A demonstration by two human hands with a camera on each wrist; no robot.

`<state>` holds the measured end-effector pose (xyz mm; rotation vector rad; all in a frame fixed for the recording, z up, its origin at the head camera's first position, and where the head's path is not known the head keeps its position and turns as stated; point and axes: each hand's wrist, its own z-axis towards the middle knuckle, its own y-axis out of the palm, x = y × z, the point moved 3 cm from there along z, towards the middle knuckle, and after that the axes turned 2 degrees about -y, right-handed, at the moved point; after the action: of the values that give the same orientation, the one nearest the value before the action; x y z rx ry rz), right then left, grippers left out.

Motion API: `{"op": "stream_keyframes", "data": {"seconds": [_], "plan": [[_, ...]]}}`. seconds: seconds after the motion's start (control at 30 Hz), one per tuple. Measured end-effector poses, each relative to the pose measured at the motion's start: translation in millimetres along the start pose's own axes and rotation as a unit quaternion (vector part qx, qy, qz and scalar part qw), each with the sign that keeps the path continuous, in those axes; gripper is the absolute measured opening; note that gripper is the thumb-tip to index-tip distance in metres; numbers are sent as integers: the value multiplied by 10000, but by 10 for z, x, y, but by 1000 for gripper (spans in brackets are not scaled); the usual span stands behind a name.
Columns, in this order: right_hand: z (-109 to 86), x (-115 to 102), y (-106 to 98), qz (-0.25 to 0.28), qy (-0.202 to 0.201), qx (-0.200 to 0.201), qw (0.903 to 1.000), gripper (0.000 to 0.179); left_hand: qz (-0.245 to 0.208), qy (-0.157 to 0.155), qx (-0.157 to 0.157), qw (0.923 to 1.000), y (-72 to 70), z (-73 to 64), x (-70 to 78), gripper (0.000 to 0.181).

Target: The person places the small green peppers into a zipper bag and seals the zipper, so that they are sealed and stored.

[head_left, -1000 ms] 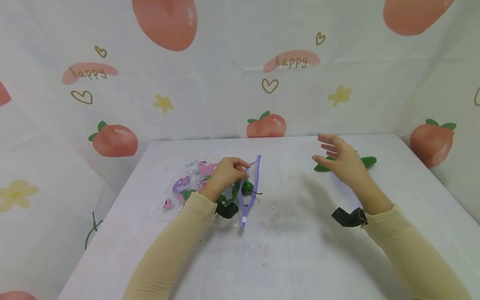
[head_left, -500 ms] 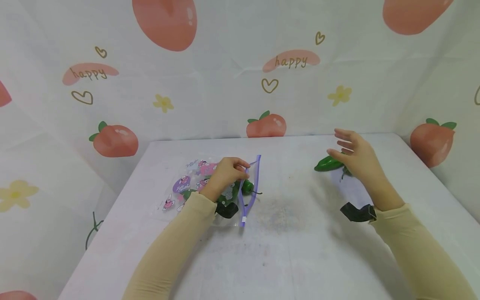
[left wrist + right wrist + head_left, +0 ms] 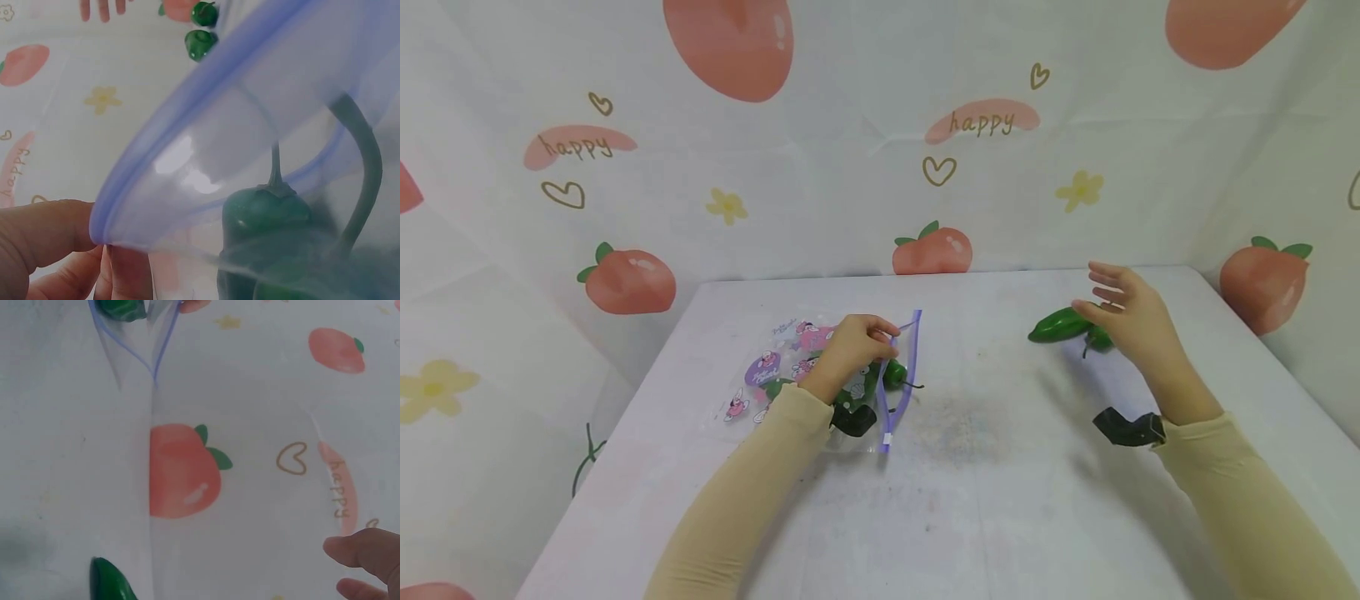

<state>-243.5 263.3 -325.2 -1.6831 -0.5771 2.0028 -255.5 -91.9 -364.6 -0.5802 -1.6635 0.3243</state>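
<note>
My left hand [image 3: 848, 354] pinches the purple-edged rim of a clear zip bag [image 3: 912, 367] lying at the left of the table. In the left wrist view, thumb and finger grip the edge of the bag's mouth, which gapes. Green peppers lie inside, one [image 3: 265, 215] with its stem toward the opening. My right hand [image 3: 1138, 325] hovers at the right with fingers spread and nothing held. Just left of and below it, a long green pepper [image 3: 1056, 326] and a smaller-looking one [image 3: 1097, 339] lie on the table, partly hidden by the hand.
The white table [image 3: 955, 517] backs onto a printed cloth [image 3: 820, 192] with peaches and flowers. A black band [image 3: 1127, 427] sits at the right wrist. Dark specks dot the table between the hands.
My right hand has moved to the right, first quickly, then a little more, uncovering more of the peppers beneath it. The left hand and the bag have stayed put.
</note>
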Motion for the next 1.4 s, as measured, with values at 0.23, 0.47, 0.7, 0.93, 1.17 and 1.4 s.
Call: {"op": "stream_keyframes", "data": {"seconds": [0.23,0.47,0.7,0.93,1.17,1.4], "plan": [[-17,86,-5,-20,1,117,9999,71,-85,63,10,9999,-7,-4,-10,32],[-43,183,-7,-212,-17,164,9996,68,-37,53,-22,10000,-7,-12,1,33],[-75,296,-16,-327,247,101,9991,70,3,39,-7,10000,-3,2,4,32],[-101,401,-24,-438,315,76,9985,68,-30,4,18,10000,-5,15,-4,32],[-104,501,-5,-417,414,3,9983,68,-19,20,7,10000,-1,22,-17,31],[-92,577,-18,-525,543,-62,9971,69,-39,8,-7,10000,-6,12,-15,31]]}}
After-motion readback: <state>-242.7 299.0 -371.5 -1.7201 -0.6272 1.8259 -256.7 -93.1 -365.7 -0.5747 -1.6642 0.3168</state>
